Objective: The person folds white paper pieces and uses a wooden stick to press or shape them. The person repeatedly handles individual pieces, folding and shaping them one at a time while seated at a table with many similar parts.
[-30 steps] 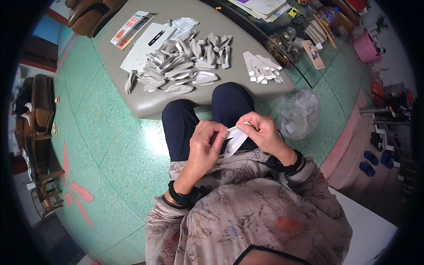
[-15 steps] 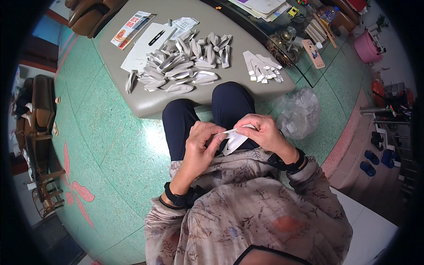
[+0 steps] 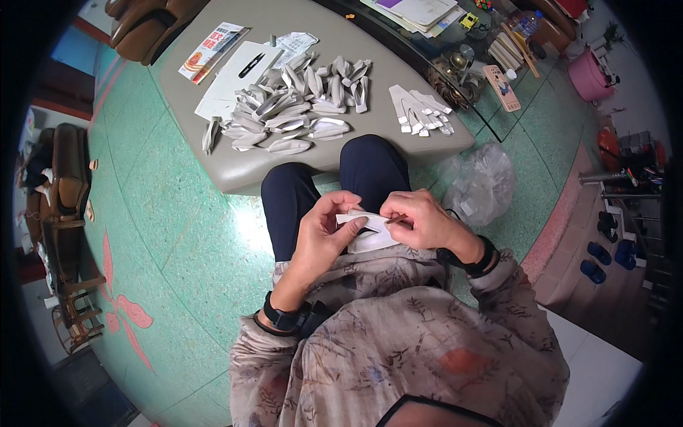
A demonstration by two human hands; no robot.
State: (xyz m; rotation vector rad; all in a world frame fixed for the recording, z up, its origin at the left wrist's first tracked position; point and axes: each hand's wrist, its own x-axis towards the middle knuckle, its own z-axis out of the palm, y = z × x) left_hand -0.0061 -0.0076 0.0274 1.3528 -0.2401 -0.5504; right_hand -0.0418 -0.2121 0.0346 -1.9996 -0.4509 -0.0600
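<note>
Above my lap, both hands hold a white folded piece (image 3: 377, 244) of paper or thin fabric, with a dark slit-like opening showing in it. My left hand (image 3: 316, 238) pinches its left end, thumb on top and fingers behind. At the right end, my right hand (image 3: 425, 222) is closed with curled fingers; something thin and brownish shows at its fingertips, too small to name. Ahead of my knees, several similar boat-shaped grey-white folded pieces (image 3: 284, 114) lie heaped on a grey padded bench (image 3: 235, 167). To their right, flat white strips (image 3: 421, 107) fan out.
A white board (image 3: 222, 94) carrying a small black tool (image 3: 251, 65) lies behind the heap, near a printed leaflet (image 3: 211, 53). A clear plastic bag (image 3: 486, 181) sits on the floor to the right. Beyond it, a phone (image 3: 502, 88) lies near a dark glass-topped table (image 3: 398, 28).
The white piece has turned and spread wider, showing its slit. My right fingers have curled in over its right end. My left hand keeps its pinch, its fingers slightly raised.
</note>
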